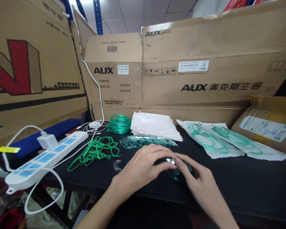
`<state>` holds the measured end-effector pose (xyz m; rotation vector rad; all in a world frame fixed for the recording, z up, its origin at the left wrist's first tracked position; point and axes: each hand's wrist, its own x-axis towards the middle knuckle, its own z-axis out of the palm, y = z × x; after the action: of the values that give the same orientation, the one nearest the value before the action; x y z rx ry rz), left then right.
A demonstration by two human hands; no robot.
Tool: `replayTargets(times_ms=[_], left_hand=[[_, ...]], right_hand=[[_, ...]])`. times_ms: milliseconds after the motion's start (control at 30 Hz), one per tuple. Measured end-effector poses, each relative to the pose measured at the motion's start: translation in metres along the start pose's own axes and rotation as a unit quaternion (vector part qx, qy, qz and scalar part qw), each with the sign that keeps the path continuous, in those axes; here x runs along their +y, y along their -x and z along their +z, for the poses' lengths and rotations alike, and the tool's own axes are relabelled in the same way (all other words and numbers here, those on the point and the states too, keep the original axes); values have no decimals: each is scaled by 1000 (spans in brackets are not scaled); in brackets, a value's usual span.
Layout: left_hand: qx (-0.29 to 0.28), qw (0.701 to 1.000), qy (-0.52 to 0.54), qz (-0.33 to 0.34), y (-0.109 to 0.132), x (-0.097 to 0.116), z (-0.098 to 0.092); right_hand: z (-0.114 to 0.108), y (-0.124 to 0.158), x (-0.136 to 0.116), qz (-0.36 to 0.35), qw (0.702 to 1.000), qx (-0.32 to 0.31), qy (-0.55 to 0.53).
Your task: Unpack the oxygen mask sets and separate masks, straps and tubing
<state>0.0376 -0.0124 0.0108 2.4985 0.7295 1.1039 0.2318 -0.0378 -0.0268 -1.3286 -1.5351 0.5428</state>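
Observation:
A see-through green face mask (176,175) lies low over the near part of the black table, partly hidden by my fingers. A shiny metal strip (171,160) shows on its top edge. My left hand (147,162) reaches in from the left, thumb and fingers closed on the mask by the strip. From the other side my right hand (196,178) pinches the same edge, its fingertips meeting those of the left. Just beyond, a row of nested clear green masks (143,141) lies on its side. Thin metal strips (117,165) sit left of my left hand.
Green elastic cords (97,151) lie tangled at left, with a coil of green tubing (119,124) and white bags (154,125) behind. Pouches of tubing (207,140) lie at right by a taped carton (264,127). A power strip (47,156) trails white cable. Cardboard boxes (200,92) wall the back.

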Motion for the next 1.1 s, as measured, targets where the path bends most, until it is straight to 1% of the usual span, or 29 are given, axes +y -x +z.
replayTargets(times_ms=[200, 267, 400, 500, 667, 767, 867, 967, 1033, 1100], left_hand=[[-20, 999, -34, -11, 2, -5, -7], [-19, 999, -36, -30, 3, -8, -10], [-6, 996, -52, -68, 4, -13, -17], [1, 996, -56, -67, 4, -15, -19], [-6, 998, -67, -18, 4, -14, -18], [-6, 996, -87, 2, 4, -15, -17], [-7, 995, -95, -9, 5, -17, -16], [3, 997, -70, -30, 4, -17, -19], [20, 997, -50, -47, 3, -14, -27], [36, 997, -41, -63, 5, -12, -38]], right_hand=[[-2, 1, -5, 15, 1000, -8, 6], [-2, 0, -5, 17, 1000, -23, -11], [-3, 0, -3, 4, 996, -73, -44], [-5, 1, -3, -12, 996, -80, -47], [-4, 2, -4, 15, 997, -67, -43], [-3, 1, -6, 14, 998, -53, -24], [-1, 1, -7, -8, 999, -41, 4], [-1, 1, -7, -20, 999, -19, 25], [0, 0, -7, -16, 999, -4, 37], [0, 0, -7, -14, 999, 1, 44]])
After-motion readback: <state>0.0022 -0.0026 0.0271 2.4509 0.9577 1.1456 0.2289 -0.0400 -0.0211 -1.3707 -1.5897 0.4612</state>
